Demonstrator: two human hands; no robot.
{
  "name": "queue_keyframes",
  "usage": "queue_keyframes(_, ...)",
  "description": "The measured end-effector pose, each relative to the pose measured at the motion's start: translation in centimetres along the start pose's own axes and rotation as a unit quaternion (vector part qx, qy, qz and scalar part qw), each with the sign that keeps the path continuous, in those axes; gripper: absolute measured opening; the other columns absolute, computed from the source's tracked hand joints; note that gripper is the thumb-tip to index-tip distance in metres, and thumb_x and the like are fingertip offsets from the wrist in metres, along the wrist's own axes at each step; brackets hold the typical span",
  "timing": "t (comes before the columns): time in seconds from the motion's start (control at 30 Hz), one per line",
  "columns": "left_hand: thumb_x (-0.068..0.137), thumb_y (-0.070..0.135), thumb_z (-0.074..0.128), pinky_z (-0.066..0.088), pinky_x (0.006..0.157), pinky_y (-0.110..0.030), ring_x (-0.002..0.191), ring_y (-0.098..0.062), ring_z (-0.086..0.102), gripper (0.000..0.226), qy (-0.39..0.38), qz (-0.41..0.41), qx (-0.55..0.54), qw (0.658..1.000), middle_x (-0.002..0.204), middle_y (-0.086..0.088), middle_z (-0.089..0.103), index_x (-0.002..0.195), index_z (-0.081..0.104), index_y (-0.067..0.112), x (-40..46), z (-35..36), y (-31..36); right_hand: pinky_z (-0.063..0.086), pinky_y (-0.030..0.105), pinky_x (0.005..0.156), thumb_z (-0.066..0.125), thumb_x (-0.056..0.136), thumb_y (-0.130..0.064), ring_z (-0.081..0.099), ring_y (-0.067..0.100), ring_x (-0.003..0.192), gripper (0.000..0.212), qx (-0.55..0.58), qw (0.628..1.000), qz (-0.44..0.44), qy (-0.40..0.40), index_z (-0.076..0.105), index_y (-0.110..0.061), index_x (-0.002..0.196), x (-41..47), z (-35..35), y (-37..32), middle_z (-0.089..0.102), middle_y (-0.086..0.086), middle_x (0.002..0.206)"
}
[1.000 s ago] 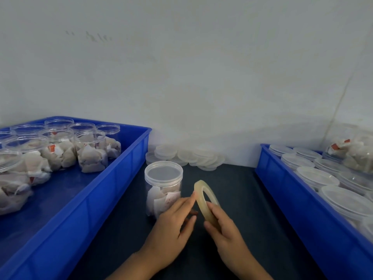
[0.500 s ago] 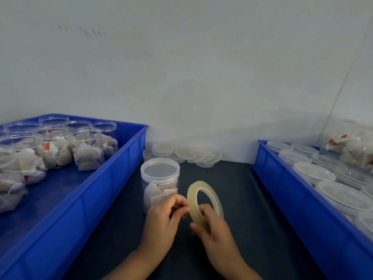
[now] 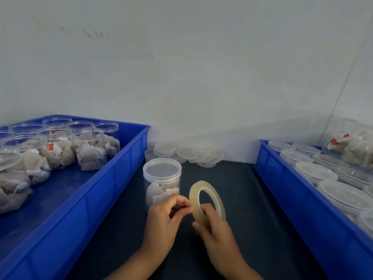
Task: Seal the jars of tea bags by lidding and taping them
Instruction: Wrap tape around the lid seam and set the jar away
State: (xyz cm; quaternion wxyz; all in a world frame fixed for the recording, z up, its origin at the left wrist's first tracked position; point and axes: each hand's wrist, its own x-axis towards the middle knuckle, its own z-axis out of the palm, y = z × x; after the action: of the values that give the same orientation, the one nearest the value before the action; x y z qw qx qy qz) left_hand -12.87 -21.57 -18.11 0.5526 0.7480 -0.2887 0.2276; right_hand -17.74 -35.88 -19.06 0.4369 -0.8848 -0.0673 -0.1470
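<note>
A clear plastic jar [image 3: 161,178] with tea bags inside and a lid on top stands on the dark table. Just in front of it and to its right, my right hand [image 3: 217,229] grips a thin ring of clear tape [image 3: 205,201] by its lower edge, holding it upright. My left hand [image 3: 165,217] is beside the roll, its fingers curled and pinching at the roll's left rim, where the tape end seems to be. The lower part of the jar is hidden behind my left hand.
A blue crate [image 3: 121,178] at left holds several open jars of tea bags [image 3: 88,152]. Another blue crate [image 3: 292,188] at right holds several lidded jars [image 3: 314,172]. Loose lids [image 3: 191,153] lie against the white wall behind the jar.
My left hand went from fingers stretched toward the roll to fingers curled and pinching at its rim. Both hands and the roll shifted slightly left, nearer the jar.
</note>
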Motion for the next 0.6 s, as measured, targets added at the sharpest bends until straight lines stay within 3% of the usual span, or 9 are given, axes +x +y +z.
queue_keyframes(0.13,0.079,-0.002,0.073,0.052,0.069,-0.011,0.074,-0.002,0.067,0.023,-0.017,-0.011,0.009,1.000,0.072,0.013,0.067,0.079,0.067,0.020,0.14,0.03,-0.25,0.044,0.025,0.069,0.060,0.093,-0.016,0.053,0.015,0.078,0.020,-0.009,1.000,0.004,-0.002,0.053,-0.033,0.101,-0.02,-0.07,0.06,0.058,0.004,0.085)
queue_keyframes(0.37,0.084,0.002,0.070,0.052,0.068,-0.015,0.075,-0.007,0.067,0.018,-0.026,-0.042,-0.024,0.998,0.078,0.005,0.067,0.087,0.064,0.019,-0.17,0.63,-0.13,0.042,0.016,0.064,0.061,0.092,-0.009,0.055,0.004,0.072,0.020,0.037,0.999,-0.011,0.026,0.056,-0.028,0.095,-0.06,-0.07,0.10,0.061,-0.014,0.085)
queue_keyframes(0.6,0.084,0.002,0.069,0.054,0.059,-0.020,0.061,-0.011,0.066,0.008,-0.041,-0.126,-0.098,0.986,0.076,0.001,0.070,0.085,0.066,0.009,-0.11,0.44,-0.20,0.040,0.017,0.061,0.062,0.092,-0.013,0.051,0.005,0.066,0.016,0.039,0.999,-0.021,0.023,0.056,-0.027,0.095,0.01,0.04,0.35,0.059,-0.004,0.081)
